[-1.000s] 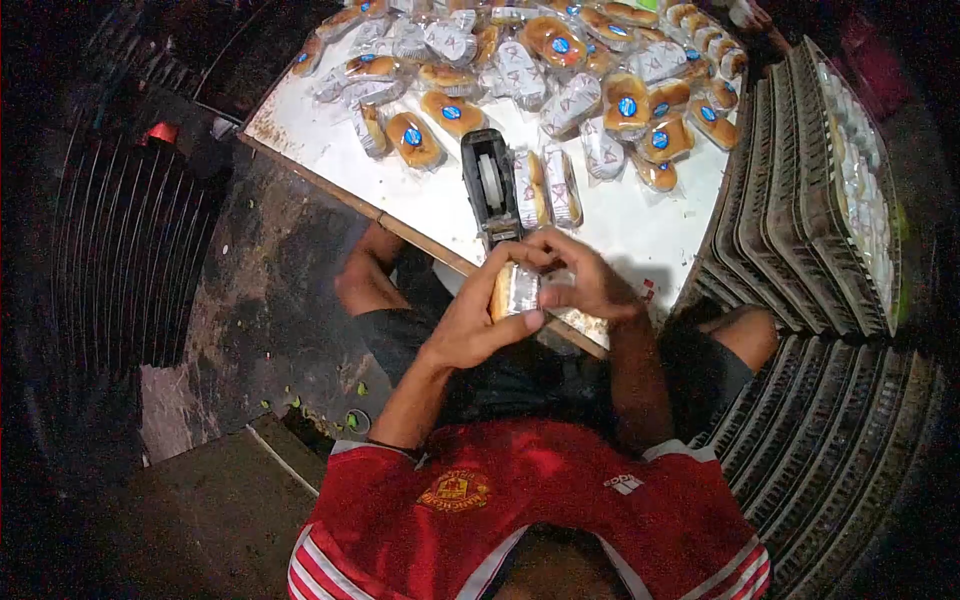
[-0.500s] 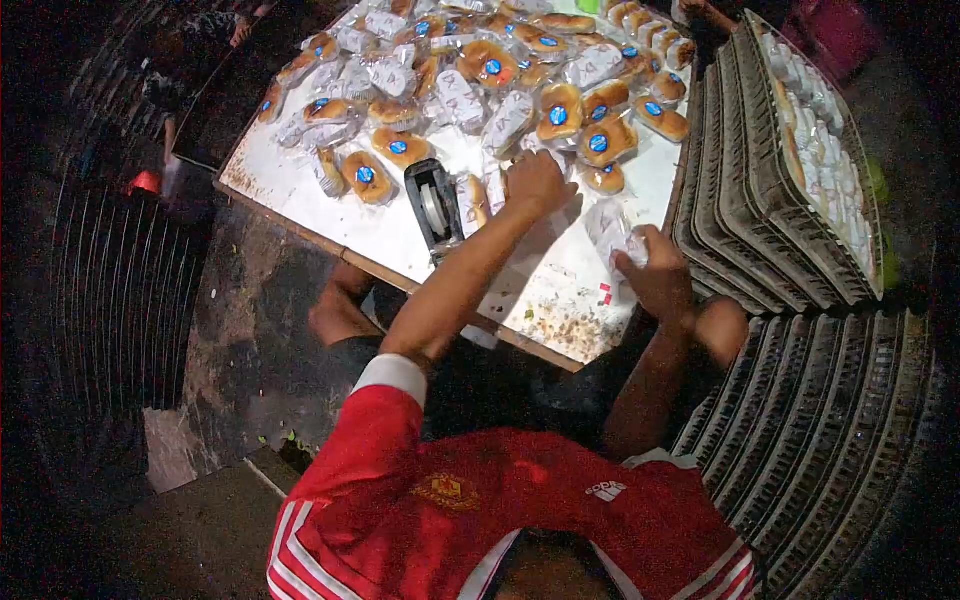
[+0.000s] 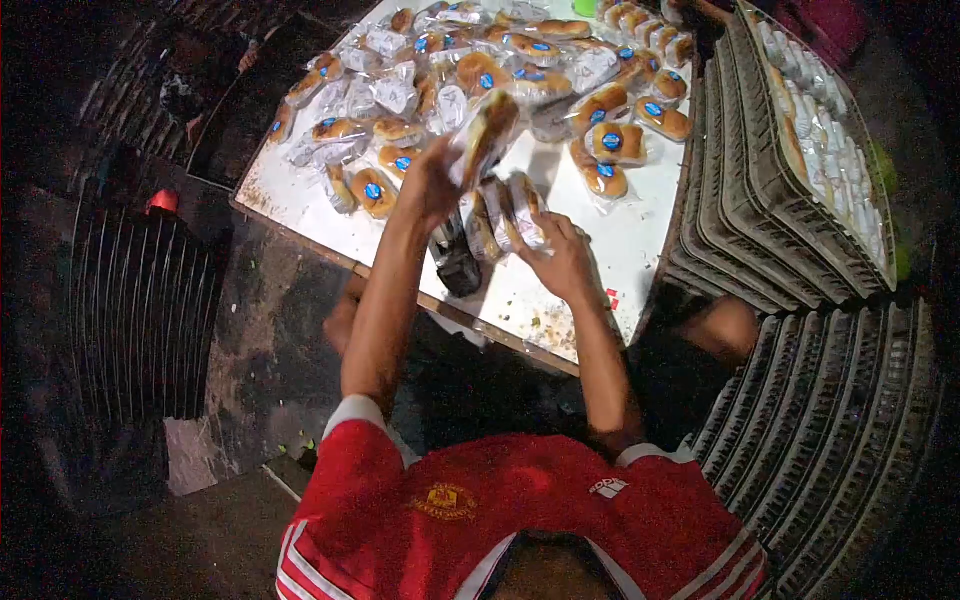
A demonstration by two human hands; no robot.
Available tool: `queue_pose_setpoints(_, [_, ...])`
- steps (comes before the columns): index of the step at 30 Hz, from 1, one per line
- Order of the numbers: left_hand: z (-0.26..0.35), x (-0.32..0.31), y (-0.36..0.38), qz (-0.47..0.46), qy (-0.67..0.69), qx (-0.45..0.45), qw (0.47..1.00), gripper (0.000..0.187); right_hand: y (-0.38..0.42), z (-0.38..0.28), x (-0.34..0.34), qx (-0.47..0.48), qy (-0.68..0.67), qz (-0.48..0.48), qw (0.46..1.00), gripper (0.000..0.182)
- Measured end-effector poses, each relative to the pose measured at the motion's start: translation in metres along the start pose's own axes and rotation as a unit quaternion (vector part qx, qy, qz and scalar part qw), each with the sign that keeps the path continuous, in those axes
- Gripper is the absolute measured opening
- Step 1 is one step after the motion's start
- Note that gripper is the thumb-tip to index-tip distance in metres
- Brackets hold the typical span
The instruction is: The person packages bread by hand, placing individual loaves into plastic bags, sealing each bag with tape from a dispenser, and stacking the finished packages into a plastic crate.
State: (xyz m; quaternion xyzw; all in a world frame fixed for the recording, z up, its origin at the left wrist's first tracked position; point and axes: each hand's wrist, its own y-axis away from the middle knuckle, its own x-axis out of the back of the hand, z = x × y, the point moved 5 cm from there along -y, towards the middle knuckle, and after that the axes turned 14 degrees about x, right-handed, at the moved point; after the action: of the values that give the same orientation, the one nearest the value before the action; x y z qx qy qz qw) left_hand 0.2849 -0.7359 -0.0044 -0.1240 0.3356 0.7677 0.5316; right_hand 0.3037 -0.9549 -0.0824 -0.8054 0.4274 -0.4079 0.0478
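Observation:
My left hand (image 3: pixel 432 188) is closed round a plastic-wrapped bread roll (image 3: pixel 487 138), lifted and tilted above the white tabletop (image 3: pixel 505 300). Fingers of my right hand (image 3: pixel 562 262) grip the near end of another wrapped roll (image 3: pixel 528 208), which lies at the right of a short row. Beside it in that row is a further wrapped roll (image 3: pixel 484 228). A black tape dispenser (image 3: pixel 458 268) stands left of the row, partly covered by my left forearm. Many wrapped rolls with blue labels (image 3: pixel 616 143) are spread over the far part of the table.
Stacked trays (image 3: pixel 720 190) rise along the table's right side, the top tray holding wrapped rolls (image 3: pixel 822 150). More stacked trays (image 3: pixel 830 400) stand lower right, and a dark stack (image 3: pixel 140 310) at left. Another person's hand (image 3: pixel 249 56) shows at upper left. A green object (image 3: pixel 584 7) sits at the far edge.
My left hand has lifted a wrapped roll and moved left. My right hand has carried its wrapped roll left from the table's right side into the row by the tape dispenser.

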Motion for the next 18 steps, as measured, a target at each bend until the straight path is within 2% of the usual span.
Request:
queue_pose_setpoints(1, [-0.002,-0.005,0.04,0.051,0.023,0.02,0.998,0.051,0.0,0.005,-0.002,-0.029,-0.032,0.032,0.999,0.058])
queue_pose_setpoints(2, [-0.023,0.031,0.044,-0.089,0.06,0.07,0.992,0.061,0.003,0.012,-0.002,-0.06,-0.063,0.062,0.994,0.061])
queue_pose_setpoints(3, [-0.028,-0.003,0.081,-0.165,0.062,0.053,0.983,0.07,0.001,0.015,0.005,-0.056,-0.172,0.103,0.978,0.068])
queue_pose_setpoints(4, [-0.043,-0.001,0.099,-0.237,0.086,0.073,0.965,0.075,0.001,0.014,0.01,-0.02,-0.424,0.153,0.892,0.077])
queue_pose_setpoints(6, [-0.092,0.023,0.122,-0.225,0.108,0.145,0.957,0.077,-0.009,-0.026,0.034,-0.017,-0.546,0.158,0.822,0.082])
queue_pose_setpoints(7, [-0.116,0.022,0.133,-0.237,0.158,0.168,0.944,0.078,-0.007,-0.027,0.035,-0.011,-0.478,0.139,0.867,0.075])
queue_pose_setpoints(8, [-0.138,0.024,0.144,-0.258,0.167,0.201,0.93,0.082,-0.009,-0.048,0.041,-0.058,-0.359,0.138,0.921,0.057])
queue_pose_setpoints(10, [-0.151,0.01,0.159,-0.319,0.156,0.221,0.908,0.081,-0.008,-0.069,0.055,-0.147,-0.165,-0.003,0.975,0.035])
queue_pose_setpoints(11, [-0.15,0.014,0.158,-0.273,0.162,0.229,0.92,0.082,-0.005,-0.067,0.048,-0.131,-0.347,-0.006,0.929,0.033])
queue_pose_setpoints(12, [-0.148,0.018,0.157,-0.224,0.169,0.237,0.93,0.083,0.001,-0.059,0.044,-0.114,-0.518,-0.01,0.848,0.032])
queue_pose_setpoints(13, [-0.147,0.024,0.156,-0.175,0.176,0.247,0.937,0.084,0.001,-0.067,0.043,-0.096,-0.67,-0.013,0.736,0.032])
queue_pose_setpoints(14, [-0.137,0.026,0.152,-0.288,0.083,0.238,0.924,0.089,0.001,-0.071,0.043,-0.048,-0.497,-0.048,0.865,0.032])
queue_pose_setpoints(15, [-0.136,0.033,0.149,-0.279,0.033,0.218,0.935,0.088,-0.008,-0.092,0.047,0.004,-0.298,-0.082,0.951,0.032])
queue_pose_setpoints(16, [-0.129,0.033,0.149,-0.269,-0.017,0.198,0.942,0.088,-0.013,-0.108,0.046,0.059,-0.084,-0.111,0.989,0.032])
queue_pose_setpoints(17, [-0.113,0.034,0.147,-0.234,-0.224,0.109,0.94,0.075,-0.01,-0.106,0.039,0.023,-0.104,-0.098,0.989,0.029])
queue_pose_setpoints(18, [-0.106,0.03,0.151,-0.204,-0.306,0.118,0.922,0.061,-0.003,-0.096,0.031,-0.021,-0.272,-0.034,0.962,0.033])
